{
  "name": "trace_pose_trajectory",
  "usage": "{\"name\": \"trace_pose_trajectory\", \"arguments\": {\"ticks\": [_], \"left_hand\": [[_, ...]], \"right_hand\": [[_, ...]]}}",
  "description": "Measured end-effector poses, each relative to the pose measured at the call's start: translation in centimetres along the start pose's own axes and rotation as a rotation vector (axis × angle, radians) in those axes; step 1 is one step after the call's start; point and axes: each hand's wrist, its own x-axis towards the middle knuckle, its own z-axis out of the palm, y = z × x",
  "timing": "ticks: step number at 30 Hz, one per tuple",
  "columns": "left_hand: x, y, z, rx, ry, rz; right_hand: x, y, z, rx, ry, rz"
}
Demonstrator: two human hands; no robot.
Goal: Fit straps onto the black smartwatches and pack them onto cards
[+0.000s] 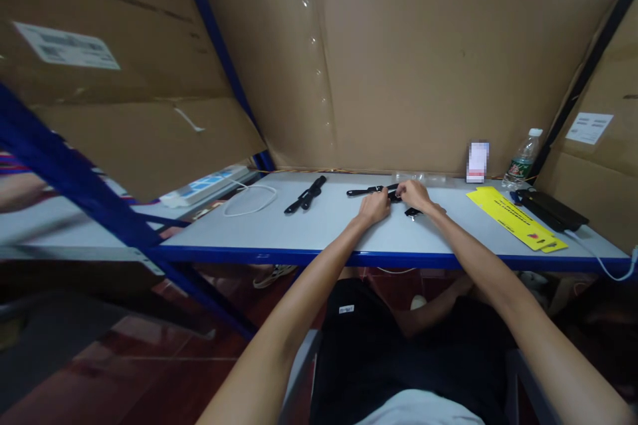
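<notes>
My left hand (375, 207) is closed on a black strap (359, 192) lying on the white tabletop (249, 229). My right hand (413, 194) pinches the same dark strap a little to the right, its fingertips close to those of the left. A small shiny metal part shows by the left fingers. Below the right hand lies a black end piece with a metal clip (413, 212); whether it joins the held strap I cannot tell. Off to the left rests a folded black strap bundle (306, 195), apart from both hands.
Cardboard walls (399, 66) close the table at back and sides. On the right stand a phone (477, 163) and a water bottle (522, 163), with yellow cards (513, 218) and a black device (555, 210). On the left are a power strip (202, 187) and a white cable (252, 212).
</notes>
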Motion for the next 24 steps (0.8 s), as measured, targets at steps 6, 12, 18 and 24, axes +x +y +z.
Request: {"name": "trace_pose_trajectory", "arguments": {"ticks": [6, 12, 18, 24], "left_hand": [[0.1, 0.1, 0.1, 0.020, 0.011, 0.008], [0.2, 0.0, 0.3, 0.017, 0.010, 0.005], [0.3, -0.1, 0.3, 0.028, 0.017, 0.016], [0.3, -0.1, 0.4, 0.022, 0.020, 0.018]], "right_hand": [[0.0, 1.8, 0.3, 0.159, 0.279, 0.036], [-0.1, 1.1, 1.6, 0.153, 0.255, 0.022], [0.6, 1.2, 2.2, 0.190, 0.318, 0.042], [0.9, 2.1, 2.6, 0.210, 0.336, -0.005]]}}
